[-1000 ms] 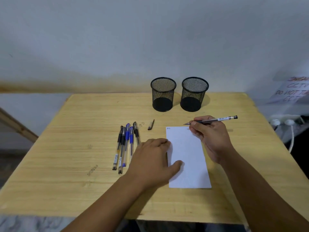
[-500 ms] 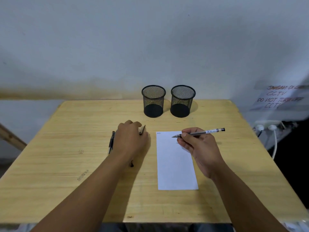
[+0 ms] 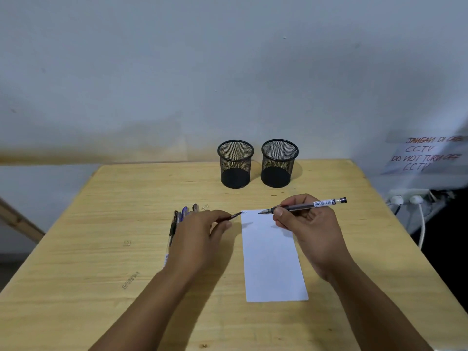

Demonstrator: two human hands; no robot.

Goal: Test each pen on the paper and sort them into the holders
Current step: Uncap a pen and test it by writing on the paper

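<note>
A wooden table (image 3: 101, 249) is standing against a pale wall (image 3: 228, 59). A handwritten sign (image 3: 428, 155) (partly blurred) is hanging at right, above white plugs (image 3: 405, 199) sitting in a power strip.

The light is soft and even, rather dim, with a cool grey tone on the wall (image 3: 228, 59). Short, weak shadows lie on the tabletop (image 3: 101, 249) under the hands. The wide lens bends the edges; the right border is blurred and smeared.

left hand (image 3: 200, 239) bare | right hand (image 3: 311, 234) bare | forearms unsleeved
</note>
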